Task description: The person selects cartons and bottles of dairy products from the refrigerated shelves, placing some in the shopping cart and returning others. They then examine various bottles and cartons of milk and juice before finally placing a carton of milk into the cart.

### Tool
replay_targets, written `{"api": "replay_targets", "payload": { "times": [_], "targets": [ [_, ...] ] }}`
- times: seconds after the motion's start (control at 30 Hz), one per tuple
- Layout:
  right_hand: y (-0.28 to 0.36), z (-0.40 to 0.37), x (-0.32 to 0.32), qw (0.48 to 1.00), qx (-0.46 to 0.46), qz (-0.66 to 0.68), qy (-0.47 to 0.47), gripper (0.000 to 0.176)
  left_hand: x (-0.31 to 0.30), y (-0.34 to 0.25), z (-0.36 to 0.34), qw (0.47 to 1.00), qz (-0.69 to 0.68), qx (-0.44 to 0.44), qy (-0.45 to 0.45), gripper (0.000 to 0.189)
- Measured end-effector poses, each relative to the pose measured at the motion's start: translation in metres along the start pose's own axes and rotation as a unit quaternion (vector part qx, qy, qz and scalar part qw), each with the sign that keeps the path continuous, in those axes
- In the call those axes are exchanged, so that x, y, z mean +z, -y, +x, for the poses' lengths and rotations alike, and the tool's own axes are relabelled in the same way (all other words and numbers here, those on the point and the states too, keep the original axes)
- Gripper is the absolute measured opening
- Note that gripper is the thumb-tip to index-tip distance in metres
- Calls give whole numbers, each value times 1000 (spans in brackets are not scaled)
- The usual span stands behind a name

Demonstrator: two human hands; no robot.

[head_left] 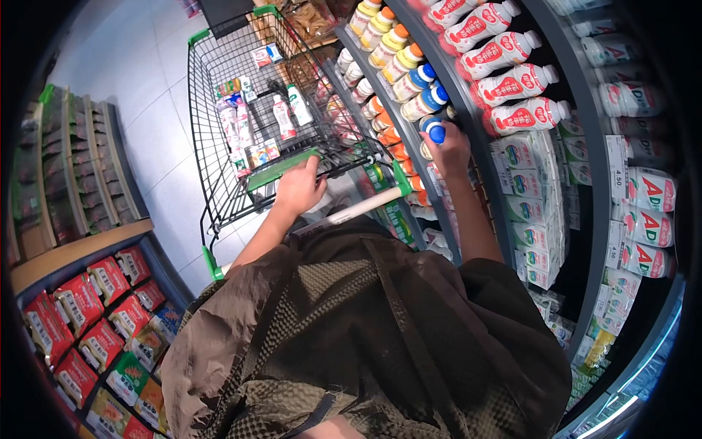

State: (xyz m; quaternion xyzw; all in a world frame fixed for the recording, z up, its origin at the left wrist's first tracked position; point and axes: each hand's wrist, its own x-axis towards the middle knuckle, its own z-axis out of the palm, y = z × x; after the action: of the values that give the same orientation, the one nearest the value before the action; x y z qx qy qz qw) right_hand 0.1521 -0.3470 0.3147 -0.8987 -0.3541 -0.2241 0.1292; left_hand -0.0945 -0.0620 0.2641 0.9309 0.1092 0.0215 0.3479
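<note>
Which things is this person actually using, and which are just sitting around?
In use: right hand on blue-capped bottle; left hand on shopping cart.
Sitting around: red-labelled bottles, orange-capped bottles, cartons, red packs.

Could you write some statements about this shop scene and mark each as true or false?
1. The right hand grips a white bottle with a blue cap on the grey shelf. True.
2. The left hand rests on the green bar of the black wire shopping cart. True.
3. The cart is empty. False: it holds small bottles and packs.
4. The left hand holds a red packet. False: it holds none.
</note>
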Motion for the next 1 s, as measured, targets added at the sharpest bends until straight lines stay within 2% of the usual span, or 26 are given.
{"api": "replay_targets", "payload": {
  "times": [0.17,0.53,0.67,0.77,0.87,1.0],
  "targets": [
    [-11,0,10,1000,-1,-16,-2,52,-1,-2,1,1000,10,-12,19,30],
    [-16,5,22,983,161,-8,91,49,2,1,2,999,23,-26,37,23],
    [-19,16,20,953,256,10,162,54,2,0,3,999,21,-28,36,22],
    [-65,1,60,996,54,-46,-54,64,2,0,4,999,22,-26,38,24],
    [-104,-13,84,994,37,-92,-53,72,3,3,4,999,19,-15,34,29],
    [-93,-2,63,991,78,-108,-6,73,2,2,4,999,13,-17,34,29]
  ]
}}
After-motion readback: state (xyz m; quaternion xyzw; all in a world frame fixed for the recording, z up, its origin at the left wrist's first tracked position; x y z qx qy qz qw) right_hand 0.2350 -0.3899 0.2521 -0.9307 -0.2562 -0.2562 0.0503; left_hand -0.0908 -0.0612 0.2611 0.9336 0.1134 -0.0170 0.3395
